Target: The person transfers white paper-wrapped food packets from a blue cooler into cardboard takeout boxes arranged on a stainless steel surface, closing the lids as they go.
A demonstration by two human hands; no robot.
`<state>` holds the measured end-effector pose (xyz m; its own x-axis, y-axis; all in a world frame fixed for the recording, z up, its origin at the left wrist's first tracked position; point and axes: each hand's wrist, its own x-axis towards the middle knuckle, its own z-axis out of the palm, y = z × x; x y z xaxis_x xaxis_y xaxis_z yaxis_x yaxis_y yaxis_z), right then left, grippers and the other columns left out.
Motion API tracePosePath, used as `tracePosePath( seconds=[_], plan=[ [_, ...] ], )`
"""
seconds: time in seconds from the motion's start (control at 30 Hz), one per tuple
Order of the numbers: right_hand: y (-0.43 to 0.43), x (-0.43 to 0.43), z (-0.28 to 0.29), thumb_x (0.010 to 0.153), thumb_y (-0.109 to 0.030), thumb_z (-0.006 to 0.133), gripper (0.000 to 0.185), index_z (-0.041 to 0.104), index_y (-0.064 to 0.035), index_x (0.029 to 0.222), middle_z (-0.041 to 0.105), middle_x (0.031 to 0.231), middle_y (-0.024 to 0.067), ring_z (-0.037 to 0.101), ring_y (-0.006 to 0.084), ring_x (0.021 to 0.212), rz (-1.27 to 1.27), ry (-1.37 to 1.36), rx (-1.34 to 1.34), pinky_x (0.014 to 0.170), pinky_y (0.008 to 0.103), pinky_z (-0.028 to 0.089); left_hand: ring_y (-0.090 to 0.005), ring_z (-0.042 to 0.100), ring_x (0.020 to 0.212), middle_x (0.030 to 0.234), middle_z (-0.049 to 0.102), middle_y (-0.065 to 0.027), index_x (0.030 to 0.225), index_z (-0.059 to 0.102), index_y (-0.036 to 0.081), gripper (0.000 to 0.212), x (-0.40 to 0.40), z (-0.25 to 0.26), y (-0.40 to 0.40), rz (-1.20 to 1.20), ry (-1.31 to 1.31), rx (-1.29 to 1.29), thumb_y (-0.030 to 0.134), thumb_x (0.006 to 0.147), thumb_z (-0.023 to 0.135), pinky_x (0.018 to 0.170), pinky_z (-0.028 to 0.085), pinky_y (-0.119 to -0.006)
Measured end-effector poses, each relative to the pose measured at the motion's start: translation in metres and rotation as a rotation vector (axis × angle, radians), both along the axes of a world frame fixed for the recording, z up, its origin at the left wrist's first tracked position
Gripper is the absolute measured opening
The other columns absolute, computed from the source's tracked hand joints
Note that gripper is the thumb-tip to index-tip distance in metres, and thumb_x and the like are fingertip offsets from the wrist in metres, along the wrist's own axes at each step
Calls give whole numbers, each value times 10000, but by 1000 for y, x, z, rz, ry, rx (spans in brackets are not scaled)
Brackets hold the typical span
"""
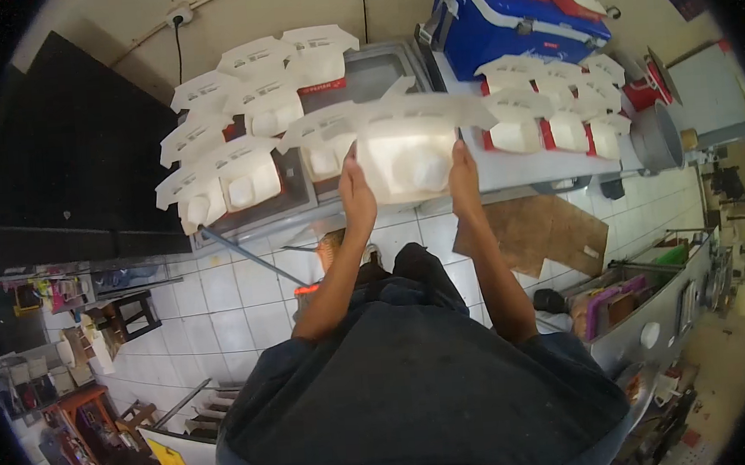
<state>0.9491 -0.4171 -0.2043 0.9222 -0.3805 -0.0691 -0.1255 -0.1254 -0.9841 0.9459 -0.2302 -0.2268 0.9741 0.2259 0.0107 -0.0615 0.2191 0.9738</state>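
Observation:
Between my two hands is an open paper food box (381,173) with its lid flaps up; a round white wrapped item (428,169) sits inside, towards its right side. My left hand (357,191) grips the box's left wall, and my right hand (463,177) grips the right wall. Several more open boxes stand to the left on a metal counter, some with a white item inside, such as the box (259,187) near the front edge. Another box (324,161) stands just left of the held one. To the right, several open white boxes with red sides (511,137) are grouped on a white surface.
A blue cooler box (494,29) with more cartons on top stands at the back right. A grey metal pot (654,138) is at the far right. Behind the left boxes lies a sunken metal tray (368,71). Brown cardboard (528,231) lies on the tiled floor.

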Motion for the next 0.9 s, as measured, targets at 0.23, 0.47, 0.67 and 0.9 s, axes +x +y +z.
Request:
tracePosePath(
  seconds=[0.23, 0.47, 0.67, 0.9],
  plan=[
    [-69, 237, -6, 1037, -436, 374, 623, 450, 71, 1390, 512, 1391, 245, 472, 340, 1307, 24, -28, -7, 1093, 366, 337, -191, 539, 1048, 1117, 617, -129, 1249, 542, -37, 446, 229, -3, -50, 53, 27, 112, 332, 1059, 379, 953, 405, -308],
    [-47, 406, -75, 1039, -421, 357, 605, 466, 66, 1382, 490, 1419, 245, 462, 353, 1327, 208, -4, -122, 1105, 368, 331, -183, 524, 1005, 1084, 603, -107, 1210, 569, -11, 383, 403, -109, -24, 55, 180, -204, 286, 1034, 404, 927, 413, -325],
    [-53, 435, -165, 1043, -419, 342, 578, 480, 24, 1388, 512, 1402, 226, 487, 333, 1299, 286, 199, -81, 1088, 364, 345, -188, 539, 1027, 1123, 609, -123, 1217, 572, -14, 383, 428, -193, -20, 76, 536, -53, 274, 1018, 414, 905, 437, -346],
    [-87, 426, -234, 1025, -409, 402, 515, 581, -7, 1294, 628, 1243, 205, 596, 318, 1146, 249, 368, -298, 968, 366, 440, -254, 631, 1021, 1085, 674, -164, 1155, 631, -10, 365, 424, -233, -51, 46, 630, 183, 267, 975, 475, 881, 482, -372]
  ],
)
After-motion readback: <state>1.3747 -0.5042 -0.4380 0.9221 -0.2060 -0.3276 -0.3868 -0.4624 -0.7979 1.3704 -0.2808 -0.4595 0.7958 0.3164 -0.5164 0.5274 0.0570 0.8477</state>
